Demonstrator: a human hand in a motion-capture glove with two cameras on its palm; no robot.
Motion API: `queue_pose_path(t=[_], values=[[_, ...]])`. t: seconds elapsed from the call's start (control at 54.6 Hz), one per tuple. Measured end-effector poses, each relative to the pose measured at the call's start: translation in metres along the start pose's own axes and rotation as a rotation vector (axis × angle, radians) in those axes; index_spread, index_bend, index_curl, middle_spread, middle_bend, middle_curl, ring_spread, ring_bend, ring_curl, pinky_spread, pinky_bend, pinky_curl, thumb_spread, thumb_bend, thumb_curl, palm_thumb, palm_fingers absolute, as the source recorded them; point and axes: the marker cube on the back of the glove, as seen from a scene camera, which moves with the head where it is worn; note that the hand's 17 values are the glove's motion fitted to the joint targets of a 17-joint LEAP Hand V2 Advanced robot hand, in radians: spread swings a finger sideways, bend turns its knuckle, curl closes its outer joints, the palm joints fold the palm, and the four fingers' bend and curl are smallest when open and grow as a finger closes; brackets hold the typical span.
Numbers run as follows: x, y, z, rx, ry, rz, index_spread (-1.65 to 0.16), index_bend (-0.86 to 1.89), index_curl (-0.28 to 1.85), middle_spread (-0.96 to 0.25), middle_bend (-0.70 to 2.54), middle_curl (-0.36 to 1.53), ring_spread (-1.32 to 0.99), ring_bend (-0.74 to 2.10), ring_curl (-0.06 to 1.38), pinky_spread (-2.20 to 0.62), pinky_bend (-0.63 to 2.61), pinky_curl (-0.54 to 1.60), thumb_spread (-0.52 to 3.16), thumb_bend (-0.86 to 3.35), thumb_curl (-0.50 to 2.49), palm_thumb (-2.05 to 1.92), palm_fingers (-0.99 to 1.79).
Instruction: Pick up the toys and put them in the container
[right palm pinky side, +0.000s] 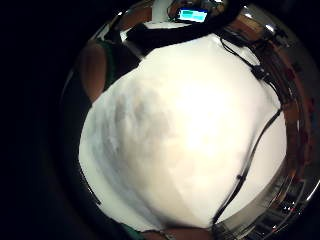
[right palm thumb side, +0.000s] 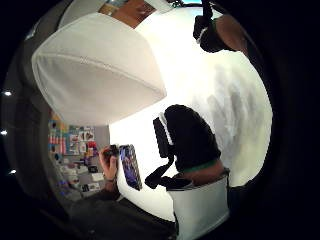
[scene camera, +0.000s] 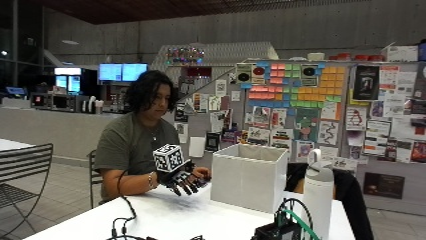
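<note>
The gloved right hand (scene camera: 185, 181) hovers just above the white table (scene camera: 174, 217), a short way left of the container (scene camera: 249, 175). Its fingers hang down, loosely curled, and hold nothing. The container is a tall white open-topped box standing on the table; one of its walls (right palm thumb side: 95, 70) fills a large part of the thumb side palm view. Bare white tabletop (right palm pinky side: 190, 130) fills the little finger side palm view. No toy shows in any view. The inside of the box is hidden.
A white bottle (scene camera: 318, 192) stands right of the container. Black equipment with cables (scene camera: 283, 231) lies at the table's near edge. A metal chair (scene camera: 23, 170) stands at the far left. The seated person's bare forearm (scene camera: 133, 184) rests at the table's far edge.
</note>
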Motion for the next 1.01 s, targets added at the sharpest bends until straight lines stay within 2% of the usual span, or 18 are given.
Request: queue_pose_path(t=[1.007], values=[[0.0,0.001,0.003,-0.073,0.0,-0.017,-0.41,0.28,0.55,-0.1,0.22,0.52,-0.25,0.51,0.34,0.0,0.57,0.31,1.52,0.0,0.28,0.0,0.39]])
